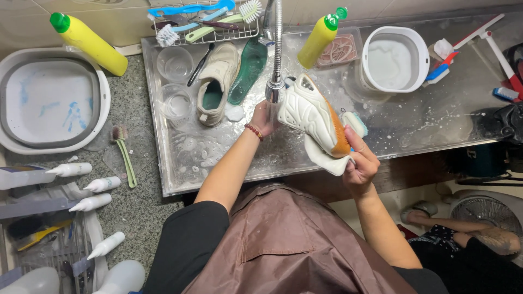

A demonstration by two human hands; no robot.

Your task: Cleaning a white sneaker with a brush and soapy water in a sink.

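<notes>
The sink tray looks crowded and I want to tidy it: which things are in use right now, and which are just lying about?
In use:
- white shoe, held under the tap
- left hand at the shoe's heel end
- right hand at its toe end
- teal-bristled brush beside the right hand

Lying about:
- beige shoe
- green insole
- yellow bottle
- white tub
- rack of brushes
</notes>
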